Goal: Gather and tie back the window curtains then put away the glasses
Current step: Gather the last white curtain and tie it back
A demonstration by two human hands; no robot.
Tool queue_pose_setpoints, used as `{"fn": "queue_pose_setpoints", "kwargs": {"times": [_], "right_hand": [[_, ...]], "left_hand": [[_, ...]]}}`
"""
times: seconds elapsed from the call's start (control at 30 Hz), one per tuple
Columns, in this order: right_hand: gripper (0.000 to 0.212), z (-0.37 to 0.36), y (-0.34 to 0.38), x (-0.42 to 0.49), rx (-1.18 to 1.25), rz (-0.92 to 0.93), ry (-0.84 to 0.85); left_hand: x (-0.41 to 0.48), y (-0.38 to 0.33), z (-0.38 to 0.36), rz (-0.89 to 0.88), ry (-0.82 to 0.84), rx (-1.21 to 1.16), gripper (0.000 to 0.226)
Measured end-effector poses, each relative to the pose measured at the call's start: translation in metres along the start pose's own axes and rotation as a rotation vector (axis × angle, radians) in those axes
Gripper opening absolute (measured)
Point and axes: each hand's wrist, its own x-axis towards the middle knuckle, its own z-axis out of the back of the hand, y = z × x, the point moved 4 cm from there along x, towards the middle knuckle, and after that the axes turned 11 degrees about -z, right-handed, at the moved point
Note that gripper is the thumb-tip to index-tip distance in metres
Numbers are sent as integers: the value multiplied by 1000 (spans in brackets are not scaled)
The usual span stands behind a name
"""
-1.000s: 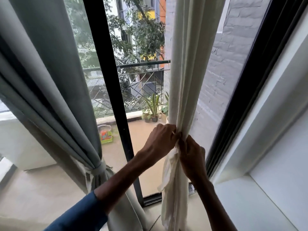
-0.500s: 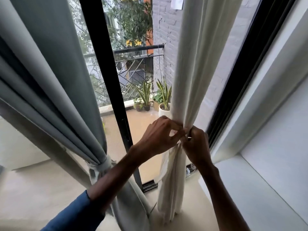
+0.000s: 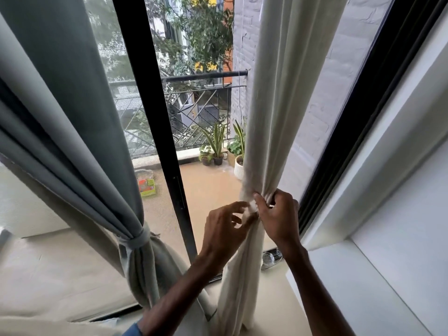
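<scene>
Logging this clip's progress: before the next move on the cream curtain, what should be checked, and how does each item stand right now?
1. Grey curtain tied back with its tie: ok.
2. Cream curtain gathered into one bunch: ok.
3. Right hand grips the bunch: ok.
4. Left hand has a firm pinch on the fabric: cannot tell, blurred.
5. Cream curtain's knot finished: cannot tell, the hands cover it.
6. Glasses put away: not ok, they sit low beside the cream curtain.
</scene>
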Motion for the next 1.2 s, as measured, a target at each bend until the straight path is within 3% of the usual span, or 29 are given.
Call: {"fn": "queue_pose_setpoints", "kwargs": {"times": [0.13,0.23,0.37,0.47,0.53,0.7,0.87,0.97,1.07,1.13,1.2], "right_hand": [[48,1,2,2,-1,9,32],[55,0,7,1,16,6,49],[51,-3,9,-2,37,18,65],[47,-3,5,0,54,-3,40],[47,1,6,0,62,1,30],[38,2,7,-3,66,-34,61],[25,9,6,-2,90,-45,67],[24,7,3,-1,95,-59,93],[31,7,-2,3,130,-96,141],[34,11,-5,6,162,-124,164],[33,16,-6,5,205,-125,163]], "left_hand": [[8,1,-3,-2,-19,133,16],[17,12,3,177,20,86,13],[17,25,1,547,100,-375,22],[17,18,0,672,69,-525,20],[18,16,4,649,55,-509,14],[17,3,14,358,211,-226,32],[14,2,13,376,238,-317,26],[14,-2,9,303,200,-80,9],[16,-3,12,249,123,197,24],[19,1,11,219,89,105,25],[22,1,5,285,73,-181,16]]}}
